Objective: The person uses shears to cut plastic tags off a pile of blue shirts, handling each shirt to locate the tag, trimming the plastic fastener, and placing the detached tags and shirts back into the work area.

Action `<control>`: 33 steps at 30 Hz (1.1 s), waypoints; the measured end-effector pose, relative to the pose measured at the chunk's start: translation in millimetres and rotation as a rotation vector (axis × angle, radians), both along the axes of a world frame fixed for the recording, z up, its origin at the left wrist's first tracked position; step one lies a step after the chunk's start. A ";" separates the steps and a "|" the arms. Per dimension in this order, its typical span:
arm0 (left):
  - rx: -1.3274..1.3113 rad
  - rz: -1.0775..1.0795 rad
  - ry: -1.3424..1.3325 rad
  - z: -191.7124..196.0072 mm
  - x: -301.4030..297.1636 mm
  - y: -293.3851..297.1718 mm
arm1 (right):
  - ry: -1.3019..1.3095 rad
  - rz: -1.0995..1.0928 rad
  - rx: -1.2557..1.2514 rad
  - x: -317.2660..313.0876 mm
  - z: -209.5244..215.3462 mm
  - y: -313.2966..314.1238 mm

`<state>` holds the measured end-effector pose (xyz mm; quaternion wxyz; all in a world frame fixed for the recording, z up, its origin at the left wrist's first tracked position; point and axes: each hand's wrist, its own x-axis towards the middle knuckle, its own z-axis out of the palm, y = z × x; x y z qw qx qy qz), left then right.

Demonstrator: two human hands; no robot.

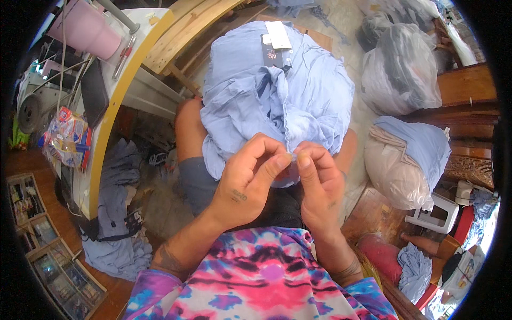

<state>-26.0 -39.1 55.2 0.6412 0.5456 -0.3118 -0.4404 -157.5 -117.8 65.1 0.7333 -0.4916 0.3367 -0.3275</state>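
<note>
A light blue garment (pixel 229 90) lies bunched across my lap, its placket running toward me. Thumb and forefinger of my left hand (pixel 250 178) pinch the garment's edge at the near end. Right beside it, my right hand (pixel 320 178) pinches the same edge, the two sets of fingertips almost touching. Whatever small detail sits between the fingertips is too small to make out. At the garment's far end are a dark label (pixel 271 52) and a white paper tag (pixel 277 35), with small buttons next to them.
To the left stands a white sewing table (pixel 124 69) with a yellow edge, holding a pink tumbler (pixel 88 26), a dark phone (pixel 95 92) and a colourful packet (pixel 68 136). Filled plastic bags (pixel 400 69) and folded cloth (pixel 413 146) sit at right, near a white stool (pixel 434 213).
</note>
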 end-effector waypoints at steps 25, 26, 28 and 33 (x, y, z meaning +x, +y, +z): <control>0.068 -0.233 0.445 11.0 23.8 6.0 | 0.012 0.128 -0.088 -0.6 3.7 -2.4; 0.063 -0.214 0.474 6.9 24.6 7.2 | 0.023 0.130 -0.088 1.2 2.9 -1.3; 0.065 -0.186 0.499 4.1 28.5 10.8 | 0.037 0.107 -0.076 9.7 4.6 2.7; 0.122 0.035 -0.158 23.2 60.9 27.6 | 0.100 0.116 -0.041 23.8 -1.0 -0.4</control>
